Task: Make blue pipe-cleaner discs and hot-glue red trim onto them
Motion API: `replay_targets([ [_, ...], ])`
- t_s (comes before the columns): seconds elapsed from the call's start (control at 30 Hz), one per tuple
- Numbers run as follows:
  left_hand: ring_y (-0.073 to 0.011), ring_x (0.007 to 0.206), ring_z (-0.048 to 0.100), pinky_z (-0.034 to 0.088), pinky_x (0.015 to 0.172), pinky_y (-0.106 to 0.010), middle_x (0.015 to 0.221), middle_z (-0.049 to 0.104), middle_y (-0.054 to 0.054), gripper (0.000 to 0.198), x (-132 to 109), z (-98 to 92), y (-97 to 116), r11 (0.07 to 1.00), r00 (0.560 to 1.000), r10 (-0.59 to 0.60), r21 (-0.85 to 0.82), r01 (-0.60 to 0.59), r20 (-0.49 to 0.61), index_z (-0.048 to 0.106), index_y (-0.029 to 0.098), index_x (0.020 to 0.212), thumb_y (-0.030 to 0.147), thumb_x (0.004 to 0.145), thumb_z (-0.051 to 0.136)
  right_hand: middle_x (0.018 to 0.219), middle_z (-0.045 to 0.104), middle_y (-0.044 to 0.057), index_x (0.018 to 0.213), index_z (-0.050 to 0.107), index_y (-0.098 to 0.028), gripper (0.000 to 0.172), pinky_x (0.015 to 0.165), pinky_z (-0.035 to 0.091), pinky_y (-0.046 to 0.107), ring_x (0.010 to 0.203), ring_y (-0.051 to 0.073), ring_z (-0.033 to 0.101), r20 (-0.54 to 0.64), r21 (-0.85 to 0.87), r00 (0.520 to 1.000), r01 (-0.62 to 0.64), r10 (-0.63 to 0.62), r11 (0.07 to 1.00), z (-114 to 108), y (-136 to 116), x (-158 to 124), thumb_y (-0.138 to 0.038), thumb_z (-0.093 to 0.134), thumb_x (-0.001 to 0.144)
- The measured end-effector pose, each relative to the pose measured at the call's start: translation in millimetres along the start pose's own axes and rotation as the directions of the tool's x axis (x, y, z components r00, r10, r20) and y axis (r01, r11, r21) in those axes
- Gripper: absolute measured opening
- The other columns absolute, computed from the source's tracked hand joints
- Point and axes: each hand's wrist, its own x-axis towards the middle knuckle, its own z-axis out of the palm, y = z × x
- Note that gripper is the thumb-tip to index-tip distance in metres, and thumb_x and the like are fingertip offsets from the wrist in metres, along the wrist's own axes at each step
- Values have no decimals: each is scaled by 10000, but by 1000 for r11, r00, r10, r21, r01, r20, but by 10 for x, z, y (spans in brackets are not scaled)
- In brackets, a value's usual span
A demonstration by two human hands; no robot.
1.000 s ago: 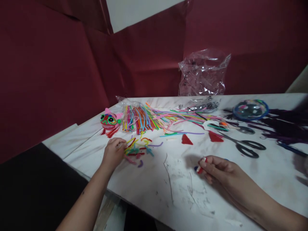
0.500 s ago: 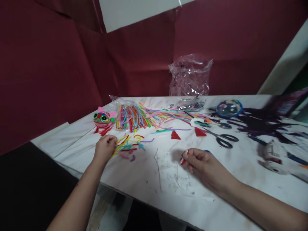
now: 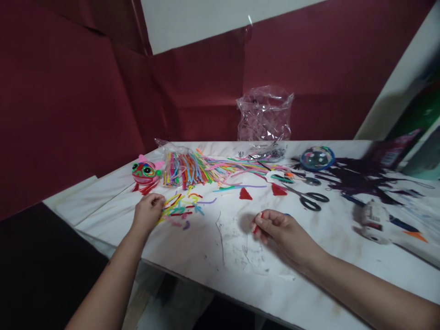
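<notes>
My left hand [image 3: 148,211] rests on the white table [image 3: 213,256] with its fingers curled at the edge of a small heap of short cut pipe-cleaner pieces [image 3: 184,207]; what it pinches, if anything, is hidden. My right hand [image 3: 280,231] lies nearer the middle of the table, its fingers closed on a small red and white piece [image 3: 256,225]. Behind the heap lies a clear bag of long coloured pipe cleaners [image 3: 187,167], which spill out to the right. A red and pink craft animal head [image 3: 146,172] sits to the left of the bag.
Two red triangles [image 3: 245,194] and black scissors [image 3: 309,199] lie beyond my right hand. A round blue-rimmed container [image 3: 316,158], dark purple strands [image 3: 357,176] and a white glue gun [image 3: 374,220] are at the right. A crumpled clear bag [image 3: 264,114] stands by the dark red wall.
The view has swung to the right, so everything sits further left in the picture and the glue gun has come into sight. Both hands have stayed where they were on the table.
</notes>
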Motion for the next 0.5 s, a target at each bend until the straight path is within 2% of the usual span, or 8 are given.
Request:
replay_targets([
  [0.27, -184, 647, 596, 465, 636, -289, 711, 654, -30, 200, -8, -7, 28, 1000, 1000, -7, -13, 7, 3, 623, 203, 707, 361, 710, 502, 527, 613, -1, 611, 594, -154, 331, 487, 327, 236, 482, 93, 475, 1, 2, 999, -33, 33, 999, -5, -3, 8, -441, 758, 624],
  [0.5, -178, 673, 601, 475, 641, -282, 734, 659, -32, 209, -54, -13, 82, 1000, 999, 0, -19, -1, -39, 623, 196, 738, 359, 734, 494, 537, 602, 8, 604, 605, -155, 351, 486, 322, 248, 476, 98, 450, 6, -37, 1000, -16, 17, 999, -12, -1, -7, -476, 745, 624],
])
